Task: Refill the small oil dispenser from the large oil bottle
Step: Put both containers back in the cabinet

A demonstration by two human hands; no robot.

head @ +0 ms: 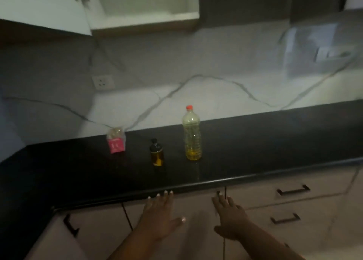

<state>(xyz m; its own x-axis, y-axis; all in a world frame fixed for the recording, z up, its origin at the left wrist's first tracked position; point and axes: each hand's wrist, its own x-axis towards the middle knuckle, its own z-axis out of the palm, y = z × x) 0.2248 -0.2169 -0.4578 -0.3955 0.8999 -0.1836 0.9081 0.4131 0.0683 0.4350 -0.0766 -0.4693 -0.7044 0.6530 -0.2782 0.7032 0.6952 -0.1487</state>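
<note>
A small oil dispenser (157, 152) with a dark cap stands upright on the black countertop (255, 146), holding some yellow oil. To its right stands the large clear oil bottle (192, 135) with a red cap, with only a little oil at its bottom. My left hand (161, 216) and my right hand (228, 218) are stretched out flat with straight fingers just in front of the counter's front edge, below both bottles. Neither hand holds anything or touches a bottle.
A small pink and clear packet (116, 140) sits at the back left of the counter by the marble backsplash. A wall socket (103, 82) is above it. Drawers with dark handles (293, 190) lie under the counter; cabinets hang overhead.
</note>
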